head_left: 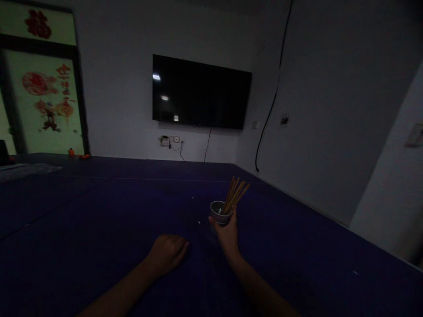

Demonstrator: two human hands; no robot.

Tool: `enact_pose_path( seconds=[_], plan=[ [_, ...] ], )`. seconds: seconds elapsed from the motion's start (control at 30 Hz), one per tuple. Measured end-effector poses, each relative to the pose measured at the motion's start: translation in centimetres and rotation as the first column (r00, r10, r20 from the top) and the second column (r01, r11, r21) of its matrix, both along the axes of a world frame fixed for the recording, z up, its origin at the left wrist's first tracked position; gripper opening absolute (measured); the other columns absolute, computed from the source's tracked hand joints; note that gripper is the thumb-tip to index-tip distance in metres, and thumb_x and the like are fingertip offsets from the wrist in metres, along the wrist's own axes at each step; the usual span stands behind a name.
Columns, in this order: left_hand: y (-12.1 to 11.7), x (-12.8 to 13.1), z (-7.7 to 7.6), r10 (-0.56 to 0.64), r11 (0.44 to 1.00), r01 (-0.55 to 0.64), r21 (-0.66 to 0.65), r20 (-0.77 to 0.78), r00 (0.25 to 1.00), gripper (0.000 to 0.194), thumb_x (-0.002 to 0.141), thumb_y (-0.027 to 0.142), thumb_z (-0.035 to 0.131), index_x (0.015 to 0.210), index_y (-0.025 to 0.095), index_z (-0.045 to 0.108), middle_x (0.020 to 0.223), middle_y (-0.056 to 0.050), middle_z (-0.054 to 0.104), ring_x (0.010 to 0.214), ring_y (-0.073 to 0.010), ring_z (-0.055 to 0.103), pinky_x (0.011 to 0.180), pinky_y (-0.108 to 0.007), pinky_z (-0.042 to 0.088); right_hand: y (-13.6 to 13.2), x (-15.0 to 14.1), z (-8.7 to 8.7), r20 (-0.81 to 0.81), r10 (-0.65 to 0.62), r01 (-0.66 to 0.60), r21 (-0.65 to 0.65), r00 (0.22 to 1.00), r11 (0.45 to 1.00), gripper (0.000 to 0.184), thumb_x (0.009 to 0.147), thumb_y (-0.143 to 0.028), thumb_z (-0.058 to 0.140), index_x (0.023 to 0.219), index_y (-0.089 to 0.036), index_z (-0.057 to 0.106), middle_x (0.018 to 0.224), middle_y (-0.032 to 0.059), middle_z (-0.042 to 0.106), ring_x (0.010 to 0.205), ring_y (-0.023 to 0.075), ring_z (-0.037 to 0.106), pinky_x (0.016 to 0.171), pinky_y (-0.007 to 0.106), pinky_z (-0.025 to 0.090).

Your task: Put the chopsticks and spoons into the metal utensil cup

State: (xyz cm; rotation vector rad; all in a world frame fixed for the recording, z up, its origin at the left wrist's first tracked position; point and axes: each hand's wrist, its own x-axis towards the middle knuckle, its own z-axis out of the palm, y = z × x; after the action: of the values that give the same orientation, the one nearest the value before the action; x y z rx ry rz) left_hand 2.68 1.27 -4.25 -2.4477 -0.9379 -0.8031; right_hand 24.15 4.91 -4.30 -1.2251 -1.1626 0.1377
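My right hand [229,233] is wrapped round a grey cup [217,212], its thumb on the near side. The cup stands at or just over the dark blue surface [109,229]; the dim light hides whether its base touches. Several thin wooden sticks, like chopsticks, [235,193] lean out of it to the right. Something small and white shows inside the cup. To the left, my left hand [168,252] rests on the blue surface, back up, with its fingers curled in and nothing visible in them. A gap separates it from the cup.
Small white scraps [198,222] lie on the blue surface. A dark television [201,92] hangs on the far wall above sockets and cords. A black cable [271,105] runs down the right wall. Orange objects [71,152] sit near the decorated glass door [49,101] at left.
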Motion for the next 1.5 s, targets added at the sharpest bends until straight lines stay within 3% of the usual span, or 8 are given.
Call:
enact_pose_path(
  seconds=[0.2, 0.53, 0.7, 0.9, 1.07, 1.23, 1.33, 1.5],
  plan=[
    [-0.1, -0.1, -0.1, -0.019, 0.998, 0.02, -0.057, 0.008, 1.0, 0.037, 0.093, 0.027, 0.03, 0.068, 0.018, 0.056, 0.057, -0.002, 0.06, 0.05, -0.0116, 0.056, 0.049, -0.021, 0.039, 0.3, 0.5, -0.5, 0.039, -0.011, 0.013, -0.054, 0.999, 0.998, 0.075, 0.064, -0.049, 0.068, 0.127, -0.015, 0.044, 0.115, 0.0157, 0.06, 0.105, 0.0293, 0.057, 0.086, 0.039, 0.044],
    [-0.3, -0.2, 0.2, -0.019, 0.997, 0.016, -0.077, -0.039, 0.999, 0.038, 0.094, 0.029, 0.03, 0.07, 0.017, 0.058, 0.059, -0.003, 0.062, 0.051, -0.0126, 0.057, 0.05, -0.022, 0.038, -0.8, 0.0, 0.8, 0.068, -0.019, 0.022, -0.055, 0.998, 0.998, 0.066, 0.062, -0.048, 0.07, 0.117, -0.017, 0.051, 0.107, 0.0125, 0.065, 0.097, 0.0277, 0.061, 0.079, 0.037, 0.047],
    [-0.4, -0.2, 0.4, -0.012, 0.992, 0.007, -0.126, -0.038, 0.999, 0.037, 0.093, 0.029, 0.032, 0.07, 0.017, 0.058, 0.06, -0.003, 0.062, 0.053, -0.0122, 0.057, 0.051, -0.022, 0.039, -2.0, -1.0, 1.6, 0.176, 0.023, -0.011, -0.069, 0.984, 0.998, 0.061, 0.062, -0.047, 0.07, 0.113, -0.017, 0.054, 0.104, 0.0114, 0.066, 0.094, 0.0271, 0.063, 0.078, 0.037, 0.048],
    [-0.3, -0.4, 0.1, -0.013, 0.991, 0.009, -0.131, -0.034, 0.999, 0.033, 0.092, 0.027, 0.034, 0.07, 0.017, 0.057, 0.059, -0.002, 0.061, 0.053, -0.0126, 0.058, 0.051, -0.021, 0.039, -3.8, -2.8, 2.0, 0.345, 0.277, -0.263, -0.089, 0.897, 0.961, 0.055, 0.059, -0.04, 0.074, 0.107, -0.02, 0.057, 0.096, 0.0066, 0.069, 0.087, 0.0237, 0.065, 0.077, 0.034, 0.05],
    [-0.4, -0.4, 0.0, -0.015, 0.992, 0.012, -0.129, -0.019, 1.0, 0.027, 0.089, 0.029, 0.039, 0.073, 0.018, 0.057, 0.061, -0.002, 0.063, 0.054, -0.0133, 0.059, 0.052, -0.022, 0.04, -4.6, -3.6, 2.0, 0.344, 0.4, -0.387, -0.11, 0.849, 0.915, 0.071, 0.058, -0.039, 0.075, 0.122, -0.021, 0.049, 0.113, 0.0082, 0.064, 0.103, 0.0253, 0.06, 0.088, 0.038, 0.047],
    [-0.6, -0.1, 0.3, 0.025, 0.97, -0.008, -0.243, 0.064, 0.998, 0.025, 0.085, 0.04, 0.05, 0.081, 0.017, 0.06, 0.075, -0.005, 0.067, 0.063, -0.017, 0.063, 0.056, -0.026, 0.046, -4.5, -3.5, 1.7, 0.282, 0.415, -0.391, -0.138, 0.865, 0.91, 0.077, 0.059, -0.039, 0.076, 0.128, -0.022, 0.045, 0.119, 0.0102, 0.06, 0.11, 0.0276, 0.056, 0.093, 0.043, 0.044],
    [-0.4, 0.0, 0.4, 0.085, 0.953, -0.022, -0.304, 0.194, 0.977, 0.031, 0.08, 0.042, 0.057, 0.097, 0.017, 0.059, 0.091, -0.008, 0.068, 0.08, -0.0214, 0.064, 0.069, -0.032, 0.051, -4.4, -3.5, 1.6, 0.266, 0.419, -0.394, -0.142, 0.868, 0.908, 0.076, 0.059, -0.039, 0.076, 0.127, -0.022, 0.045, 0.119, 0.0108, 0.06, 0.11, 0.0284, 0.056, 0.093, 0.045, 0.044],
    [-0.2, 0.4, 0.6, 0.025, 0.916, 0.141, -0.377, 0.404, 0.914, 0.06, 0.072, 0.045, 0.066, 0.122, 0.019, 0.047, 0.12, -0.013, 0.059, 0.109, -0.0272, 0.056, 0.091, -0.044, 0.046, -4.7, -3.9, 1.8, 0.228, 0.468, -0.454, -0.112, 0.854, 0.884, 0.074, 0.058, -0.038, 0.078, 0.123, -0.021, 0.048, 0.117, 0.01, 0.062, 0.108, 0.0268, 0.058, 0.093, 0.043, 0.045]
  ],
)
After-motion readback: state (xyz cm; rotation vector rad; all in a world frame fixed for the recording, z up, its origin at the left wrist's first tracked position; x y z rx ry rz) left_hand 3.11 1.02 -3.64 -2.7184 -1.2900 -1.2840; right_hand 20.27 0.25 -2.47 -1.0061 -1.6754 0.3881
